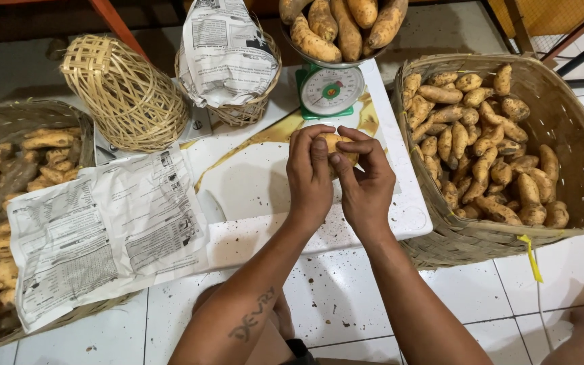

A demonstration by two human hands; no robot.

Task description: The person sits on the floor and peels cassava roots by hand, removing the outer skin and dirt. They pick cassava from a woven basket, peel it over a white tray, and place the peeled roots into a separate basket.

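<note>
Both of my hands are wrapped around one small sweet potato (333,142) above a white board (251,182). My left hand (309,172) covers its left side, with the thumb on top. From the right, my right hand (366,179) grips it with the fingertips curled over it. Most of the sweet potato is hidden by my fingers.
A green dial scale (331,90) carries a bowl of sweet potatoes (339,27) just beyond my hands. A large woven basket (576,149) of sweet potatoes stands at the right. Another basket (8,122) at the left is partly covered by newspaper (103,236). An overturned wicker basket (123,91) and a paper-lined one (228,64) stand behind.
</note>
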